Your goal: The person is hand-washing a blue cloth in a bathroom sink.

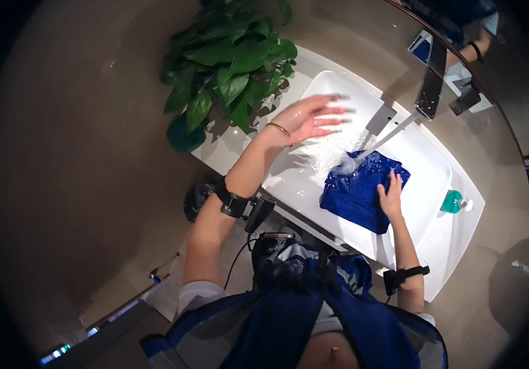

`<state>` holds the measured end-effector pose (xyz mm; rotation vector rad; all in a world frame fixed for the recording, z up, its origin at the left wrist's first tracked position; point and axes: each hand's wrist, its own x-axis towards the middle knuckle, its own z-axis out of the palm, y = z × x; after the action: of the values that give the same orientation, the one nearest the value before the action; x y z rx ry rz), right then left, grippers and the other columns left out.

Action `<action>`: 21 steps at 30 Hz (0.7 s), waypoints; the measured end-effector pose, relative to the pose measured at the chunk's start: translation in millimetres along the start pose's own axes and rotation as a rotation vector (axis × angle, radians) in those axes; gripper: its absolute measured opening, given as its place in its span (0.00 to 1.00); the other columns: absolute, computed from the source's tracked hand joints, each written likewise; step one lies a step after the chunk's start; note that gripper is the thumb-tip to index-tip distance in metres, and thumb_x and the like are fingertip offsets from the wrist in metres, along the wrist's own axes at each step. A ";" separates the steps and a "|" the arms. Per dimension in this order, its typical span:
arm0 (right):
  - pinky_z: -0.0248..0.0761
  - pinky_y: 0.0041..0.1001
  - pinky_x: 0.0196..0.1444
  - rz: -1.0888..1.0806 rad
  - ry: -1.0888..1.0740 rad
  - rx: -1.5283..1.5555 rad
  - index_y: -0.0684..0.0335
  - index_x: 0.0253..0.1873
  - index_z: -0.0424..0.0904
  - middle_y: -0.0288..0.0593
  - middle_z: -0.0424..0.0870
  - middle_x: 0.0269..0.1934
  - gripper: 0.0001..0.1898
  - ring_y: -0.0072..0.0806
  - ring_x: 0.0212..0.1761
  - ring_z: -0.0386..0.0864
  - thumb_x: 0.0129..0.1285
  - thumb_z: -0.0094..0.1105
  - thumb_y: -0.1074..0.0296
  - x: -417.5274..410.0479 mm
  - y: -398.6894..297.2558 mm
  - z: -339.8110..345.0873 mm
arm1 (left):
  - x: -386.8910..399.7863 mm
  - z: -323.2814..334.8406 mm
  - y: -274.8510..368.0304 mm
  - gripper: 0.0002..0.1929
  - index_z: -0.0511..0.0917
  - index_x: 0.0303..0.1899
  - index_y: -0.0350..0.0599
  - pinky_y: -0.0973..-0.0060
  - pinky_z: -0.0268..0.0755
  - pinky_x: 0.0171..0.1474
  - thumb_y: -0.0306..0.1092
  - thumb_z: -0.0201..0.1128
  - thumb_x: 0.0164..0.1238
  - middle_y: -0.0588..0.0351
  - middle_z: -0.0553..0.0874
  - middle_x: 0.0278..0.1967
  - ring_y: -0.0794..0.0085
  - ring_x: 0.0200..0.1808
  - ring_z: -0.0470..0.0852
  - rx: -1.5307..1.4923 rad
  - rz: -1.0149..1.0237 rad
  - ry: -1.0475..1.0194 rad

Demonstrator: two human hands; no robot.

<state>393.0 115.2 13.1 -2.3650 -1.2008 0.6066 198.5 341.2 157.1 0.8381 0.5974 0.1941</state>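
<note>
A wet blue cloth [356,193] lies spread in a white washbasin [421,221]. Water from a dark rectangular faucet [432,87] pours in a stream [391,134] onto its upper part and splashes to the left. My left hand [308,120] is above the basin's left side, blurred, with fingers stretched apart and nothing in them. Flat on the right part of the cloth rests my right hand [391,196], its thumb apart from its fingers; no grip on the fabric shows.
A leafy green potted plant [232,64] stands at the basin's left end in a teal pot [186,133]. On the right rim is a clear bottle of green liquid [451,201]. A mirror [509,92] beyond the faucet reflects the scene. A cable [237,265] hangs from the left forearm device.
</note>
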 end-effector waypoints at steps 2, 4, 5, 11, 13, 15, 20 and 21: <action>0.39 0.36 0.54 -0.005 -0.021 -0.109 0.60 0.55 0.46 0.60 0.46 0.53 0.31 0.50 0.55 0.44 0.46 0.49 0.63 -8.8 5.2 7.9 | -1.1 7.0 15.5 0.13 0.66 0.39 0.42 0.73 0.61 0.40 0.34 0.46 0.52 0.56 0.71 0.36 0.70 0.37 0.69 -0.567 0.051 -0.092; 0.39 0.37 0.54 0.087 -0.131 -0.151 0.61 0.55 0.44 0.59 0.45 0.53 0.34 0.52 0.55 0.43 0.44 0.51 0.63 -15.8 -5.0 12.3 | -11.3 13.9 29.9 0.13 0.66 0.40 0.43 0.72 0.61 0.41 0.35 0.46 0.52 0.56 0.70 0.37 0.70 0.37 0.68 -0.598 0.127 -0.067; 0.39 0.37 0.54 0.100 -0.130 -0.150 0.61 0.55 0.44 0.59 0.45 0.53 0.34 0.52 0.55 0.43 0.44 0.51 0.63 -18.0 -12.0 11.7 | -18.0 18.6 36.3 0.13 0.66 0.40 0.44 0.72 0.60 0.41 0.35 0.45 0.52 0.55 0.69 0.37 0.70 0.37 0.67 -0.634 0.212 -0.032; 0.39 0.35 0.55 0.136 -0.183 -0.183 0.60 0.56 0.40 0.56 0.42 0.54 0.37 0.51 0.56 0.40 0.43 0.52 0.65 -25.7 -8.7 11.5 | -61.4 58.0 73.4 0.13 0.65 0.39 0.44 0.72 0.58 0.42 0.36 0.46 0.51 0.54 0.69 0.36 0.69 0.39 0.65 -0.347 0.554 -0.173; 0.39 0.35 0.55 0.145 -0.188 -0.214 0.60 0.56 0.39 0.56 0.42 0.54 0.37 0.51 0.56 0.40 0.43 0.52 0.65 -27.0 -13.7 8.8 | -70.0 63.6 76.5 0.13 0.65 0.39 0.43 0.72 0.58 0.42 0.36 0.45 0.51 0.54 0.69 0.35 0.70 0.38 0.66 -0.250 0.611 -0.196; 0.40 0.35 0.55 0.150 -0.189 -0.245 0.60 0.56 0.39 0.56 0.42 0.54 0.37 0.51 0.56 0.41 0.43 0.52 0.65 -28.3 -14.8 9.4 | -75.2 67.5 76.6 0.14 0.64 0.39 0.43 0.72 0.58 0.42 0.36 0.45 0.51 0.53 0.69 0.35 0.70 0.37 0.66 -0.151 0.671 -0.219; 0.40 0.34 0.55 0.144 -0.273 -0.281 0.60 0.56 0.40 0.56 0.41 0.55 0.36 0.49 0.56 0.39 0.43 0.51 0.64 -35.3 -15.9 9.5 | -54.7 30.0 29.5 0.13 0.66 0.39 0.44 0.74 0.63 0.36 0.33 0.48 0.50 0.53 0.74 0.31 0.65 0.32 0.72 1.476 0.637 0.247; 0.40 0.34 0.55 0.125 -0.270 -0.277 0.60 0.56 0.40 0.56 0.41 0.55 0.36 0.49 0.56 0.39 0.43 0.51 0.64 -36.8 -18.7 5.1 | -68.1 12.0 15.7 0.14 0.66 0.40 0.44 0.74 0.64 0.36 0.34 0.50 0.49 0.52 0.74 0.31 0.64 0.32 0.72 1.880 0.509 0.101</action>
<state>358.6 95.8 26.1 -2.6705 -1.3308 0.8743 150.5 317.4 203.6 2.8209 0.5348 0.0825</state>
